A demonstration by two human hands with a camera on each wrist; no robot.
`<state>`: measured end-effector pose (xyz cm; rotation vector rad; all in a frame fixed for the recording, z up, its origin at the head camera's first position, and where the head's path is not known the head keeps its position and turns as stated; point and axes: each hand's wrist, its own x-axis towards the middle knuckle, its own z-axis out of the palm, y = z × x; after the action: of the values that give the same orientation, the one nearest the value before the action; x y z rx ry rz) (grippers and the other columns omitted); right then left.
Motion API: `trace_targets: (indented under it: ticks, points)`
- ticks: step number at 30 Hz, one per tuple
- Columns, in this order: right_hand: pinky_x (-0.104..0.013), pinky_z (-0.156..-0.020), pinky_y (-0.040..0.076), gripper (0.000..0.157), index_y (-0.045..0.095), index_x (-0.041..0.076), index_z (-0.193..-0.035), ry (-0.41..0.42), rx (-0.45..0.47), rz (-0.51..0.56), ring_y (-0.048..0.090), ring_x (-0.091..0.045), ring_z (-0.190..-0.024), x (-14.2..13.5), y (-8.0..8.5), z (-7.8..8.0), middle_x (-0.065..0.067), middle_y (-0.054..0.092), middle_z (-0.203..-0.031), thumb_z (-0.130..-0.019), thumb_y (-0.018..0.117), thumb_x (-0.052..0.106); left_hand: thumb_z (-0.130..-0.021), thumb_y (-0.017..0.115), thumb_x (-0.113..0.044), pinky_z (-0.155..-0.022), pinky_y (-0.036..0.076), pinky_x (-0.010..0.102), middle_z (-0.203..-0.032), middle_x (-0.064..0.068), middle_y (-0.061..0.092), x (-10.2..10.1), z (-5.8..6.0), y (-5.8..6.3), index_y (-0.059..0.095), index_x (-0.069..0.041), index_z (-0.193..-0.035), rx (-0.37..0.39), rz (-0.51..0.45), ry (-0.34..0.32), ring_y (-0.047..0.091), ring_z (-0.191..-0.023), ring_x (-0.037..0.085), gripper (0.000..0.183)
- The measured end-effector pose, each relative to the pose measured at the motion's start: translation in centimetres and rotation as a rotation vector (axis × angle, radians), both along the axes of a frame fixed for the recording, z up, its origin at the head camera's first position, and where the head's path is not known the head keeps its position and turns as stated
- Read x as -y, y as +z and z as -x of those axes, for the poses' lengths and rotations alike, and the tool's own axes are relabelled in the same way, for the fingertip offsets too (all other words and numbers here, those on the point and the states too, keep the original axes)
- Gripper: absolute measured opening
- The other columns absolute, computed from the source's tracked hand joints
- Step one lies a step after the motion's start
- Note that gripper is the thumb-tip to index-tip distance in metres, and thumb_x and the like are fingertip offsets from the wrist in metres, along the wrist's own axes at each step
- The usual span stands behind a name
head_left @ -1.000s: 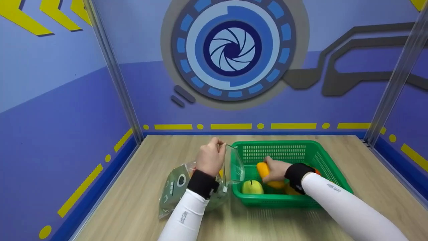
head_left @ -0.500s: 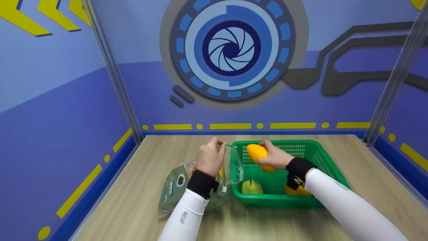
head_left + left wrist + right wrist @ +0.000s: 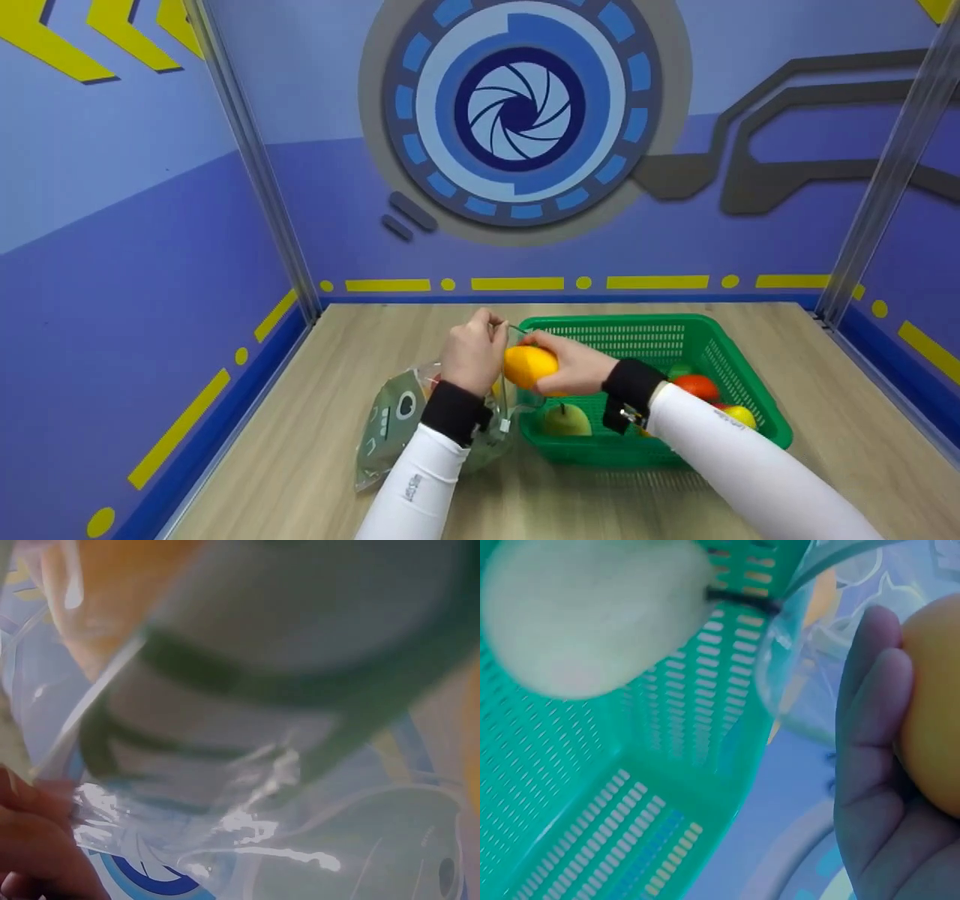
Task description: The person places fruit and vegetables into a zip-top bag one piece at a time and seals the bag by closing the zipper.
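Observation:
With thumb and fingers my left hand [image 3: 472,354] pinches the upper edge of a clear plastic zip bag [image 3: 390,427] printed with a green design. Fruit shows through the bag's film, and its mouth faces the basket. My right hand [image 3: 574,366] grips a yellow-orange mango [image 3: 529,365] right at the bag's mouth, close to the left hand. In the right wrist view the fingers [image 3: 877,690] curl along the mango's side. Below, a pale green pear [image 3: 567,420] sits in the near left corner of the green basket [image 3: 615,450]. Printed film fills most of the left wrist view.
Deeper in the basket, to the right, lie a red-orange fruit [image 3: 696,388] and a yellow fruit [image 3: 741,416], partly behind the right forearm. The wooden table [image 3: 255,465] is bounded by blue panels [image 3: 150,300] at the back and sides.
My right hand has lifted the mango out of the basket and carried it left to the bag's mouth. The left hand holds the bag in the same place.

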<state>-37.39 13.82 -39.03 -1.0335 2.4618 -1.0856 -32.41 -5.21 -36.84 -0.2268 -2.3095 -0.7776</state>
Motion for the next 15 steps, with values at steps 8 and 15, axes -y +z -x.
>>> trace_targets:
  ticks: [8, 15]
  points:
    - [-0.036, -0.086, 0.053, 0.069, 0.049, 0.012, -0.145, 0.066, -0.015, -0.021, 0.058, -0.021, -0.095, 3.2, -0.3, 0.4, -0.010, 0.063, -0.123, -0.082, 0.077, 0.018, -0.098, 0.069, -0.018, -0.059, 0.058, 0.036, -0.072, 0.012, 0.072, -0.3, -0.1, 0.1, 0.069, -0.007, -0.094, 0.014, -0.019, -0.005, 0.069, -0.061, 0.027, 0.012]
    - [-0.031, -0.103, 0.046, 0.072, 0.043, 0.000, -0.149, 0.162, -0.061, -0.057, 0.056, -0.021, -0.121, 5.1, -0.3, 0.2, -0.017, 0.057, -0.144, -0.087, 0.075, 0.017, -0.098, 0.068, -0.013, -0.057, 0.056, 0.036, -0.072, 0.013, 0.072, -0.4, -0.3, 0.2, 0.068, -0.005, -0.093, -0.013, -0.026, -0.066, 0.068, -0.059, 0.026, 0.010]
